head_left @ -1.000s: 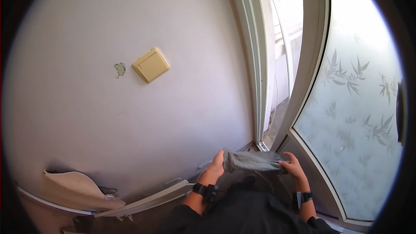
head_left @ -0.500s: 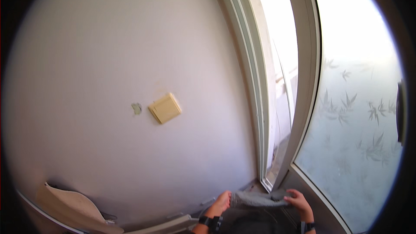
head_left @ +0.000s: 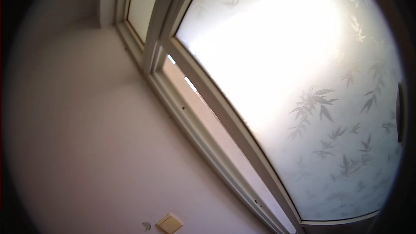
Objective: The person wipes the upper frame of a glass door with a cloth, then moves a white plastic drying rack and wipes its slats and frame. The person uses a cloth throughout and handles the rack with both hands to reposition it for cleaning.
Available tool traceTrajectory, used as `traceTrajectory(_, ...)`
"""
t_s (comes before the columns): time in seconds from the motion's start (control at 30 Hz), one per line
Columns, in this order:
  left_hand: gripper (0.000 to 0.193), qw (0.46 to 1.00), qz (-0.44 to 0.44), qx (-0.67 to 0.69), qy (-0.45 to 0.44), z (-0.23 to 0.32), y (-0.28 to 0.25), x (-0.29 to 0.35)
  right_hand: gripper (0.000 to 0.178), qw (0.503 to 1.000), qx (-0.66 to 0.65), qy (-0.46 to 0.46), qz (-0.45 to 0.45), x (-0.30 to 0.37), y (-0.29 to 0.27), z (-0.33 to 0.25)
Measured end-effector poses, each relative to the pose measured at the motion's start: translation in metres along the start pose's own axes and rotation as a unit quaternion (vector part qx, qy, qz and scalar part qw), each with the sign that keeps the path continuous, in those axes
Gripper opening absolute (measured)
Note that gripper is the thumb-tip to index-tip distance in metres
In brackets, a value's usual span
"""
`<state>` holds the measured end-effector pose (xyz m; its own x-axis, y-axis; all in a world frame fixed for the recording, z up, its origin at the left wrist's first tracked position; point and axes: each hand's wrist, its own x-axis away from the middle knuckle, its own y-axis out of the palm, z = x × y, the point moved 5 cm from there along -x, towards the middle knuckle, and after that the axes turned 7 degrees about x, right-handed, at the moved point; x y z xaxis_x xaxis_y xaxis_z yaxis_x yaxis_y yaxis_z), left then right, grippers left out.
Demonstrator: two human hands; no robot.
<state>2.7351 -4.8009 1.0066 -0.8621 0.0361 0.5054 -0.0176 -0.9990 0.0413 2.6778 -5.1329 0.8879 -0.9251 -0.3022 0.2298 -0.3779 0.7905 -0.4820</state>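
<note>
Neither of my hands shows at this moment, and the grey cloth is out of the picture too. Filling the right side is a sliding door panel of frosted glass (head_left: 277,117) with a leaf pattern, brightly lit from behind. Its pale metal frame (head_left: 229,117) runs slantwise from the upper left to the lower right. Between that frame and the door jamb (head_left: 190,121) a narrow gap stands open, with a light outdoor surface behind it.
A plain wall (head_left: 86,147) takes up the left side. Low on it sits a yellowish switch plate (head_left: 169,223), with a small chipped patch (head_left: 146,225) beside it. Above the door, a smaller upper pane (head_left: 145,2) is set in the frame.
The view has swung upward and tilted. Both my hands, which held the grey cloth stretched between them, have left the picture. The switch plate now appears at the lower edge.
</note>
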Motion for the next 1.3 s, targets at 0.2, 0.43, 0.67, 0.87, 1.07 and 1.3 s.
traceTrajectory(0.2, 0.017, 0.967, -0.105, -0.209, 0.106, 0.068, 0.055, -0.018, 0.047, 0.999, -0.022, -0.023, 0.036, 0.006, -0.032, -0.031)
traceTrajectory(0.43, 0.014, 0.914, -0.181, -0.312, 0.187, 0.086, 0.094, -0.012, 0.045, 0.998, -0.030, 0.009, 0.062, 0.027, -0.062, -0.046)
traceTrajectory(0.67, 0.014, 0.879, -0.211, -0.354, 0.240, 0.087, 0.102, 0.004, 0.043, 0.997, -0.037, -0.004, 0.060, 0.041, -0.075, -0.047)
traceTrajectory(0.87, 0.015, 0.842, -0.232, -0.384, 0.299, 0.090, 0.087, 0.041, 0.041, 0.996, -0.032, -0.078, 0.038, 0.075, -0.089, -0.070)
traceTrajectory(1.07, 0.018, 0.758, -0.302, -0.403, 0.414, 0.164, 0.090, 0.094, 0.040, 0.991, -0.015, -0.103, 0.089, 0.157, -0.174, -0.149)
traceTrajectory(1.3, 0.018, 0.773, -0.343, -0.194, 0.498, 0.334, 0.164, 0.175, 0.033, 0.921, 0.250, -0.172, 0.243, 0.259, -0.306, -0.353)
